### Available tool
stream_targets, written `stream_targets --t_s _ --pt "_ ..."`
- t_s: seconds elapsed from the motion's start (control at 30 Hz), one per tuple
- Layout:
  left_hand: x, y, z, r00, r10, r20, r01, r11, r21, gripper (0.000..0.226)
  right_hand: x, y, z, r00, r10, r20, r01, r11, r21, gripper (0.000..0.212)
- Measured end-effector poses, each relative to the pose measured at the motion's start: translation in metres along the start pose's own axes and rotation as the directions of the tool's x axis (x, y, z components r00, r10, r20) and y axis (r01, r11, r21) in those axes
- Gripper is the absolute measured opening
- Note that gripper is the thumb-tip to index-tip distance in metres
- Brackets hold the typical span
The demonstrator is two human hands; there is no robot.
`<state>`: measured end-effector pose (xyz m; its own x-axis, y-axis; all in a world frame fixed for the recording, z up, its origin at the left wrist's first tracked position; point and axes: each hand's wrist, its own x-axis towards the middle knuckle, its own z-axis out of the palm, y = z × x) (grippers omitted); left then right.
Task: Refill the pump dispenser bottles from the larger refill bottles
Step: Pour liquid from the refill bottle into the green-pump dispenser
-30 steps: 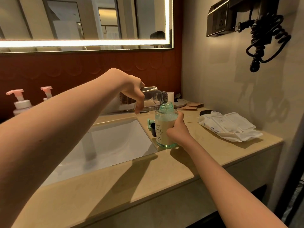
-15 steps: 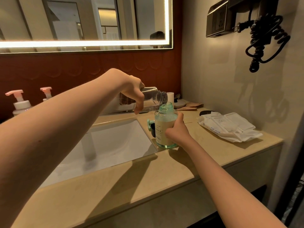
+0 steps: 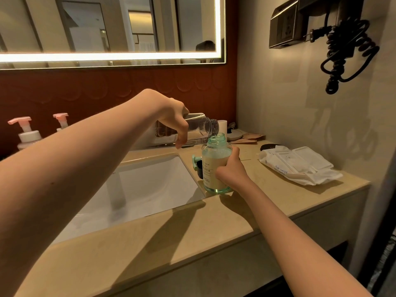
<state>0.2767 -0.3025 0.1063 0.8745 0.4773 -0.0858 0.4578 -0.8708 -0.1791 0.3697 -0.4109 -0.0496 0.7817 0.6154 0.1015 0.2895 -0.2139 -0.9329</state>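
Left hand [image 3: 171, 118] grips clear refill bottle [image 3: 197, 128], tipped mouth-down over green dispenser bottle [image 3: 215, 166]; right hand [image 3: 230, 170] wraps that bottle, upright on desk [image 3: 246, 211].

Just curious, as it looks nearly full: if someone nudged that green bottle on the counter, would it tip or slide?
Probably fairly heavy for its size: the green bottle looks filled nearly to its shoulder. Its wide flat base suggests sliding rather than tipping. The neck is open, so any tilt would likely spill.
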Motion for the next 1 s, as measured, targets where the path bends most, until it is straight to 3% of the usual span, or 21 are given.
stream_targets --t_s 0.53,0.7,1.0 --pt "0.0012 -0.0006 -0.0002 1.0 -0.011 -0.007 0.011 1.0 -0.002 0.062 -0.0016 -0.0006 -0.0001 1.0 -0.011 -0.004 0.011 0.999 0.039 0.078" --pt "0.0017 -0.0009 -0.0004 1.0 -0.014 -0.014 0.015 1.0 0.012 0.051 -0.0017 -0.0001 0.0001 1.0 -0.009 -0.003 0.009 0.999 0.04 0.078" --pt "0.0009 -0.0001 -0.0004 1.0 -0.01 -0.013 0.011 1.0 0.018 0.052 -0.0012 -0.0006 0.0012 1.0 0.003 -0.006 -0.002 0.999 0.048 0.081"
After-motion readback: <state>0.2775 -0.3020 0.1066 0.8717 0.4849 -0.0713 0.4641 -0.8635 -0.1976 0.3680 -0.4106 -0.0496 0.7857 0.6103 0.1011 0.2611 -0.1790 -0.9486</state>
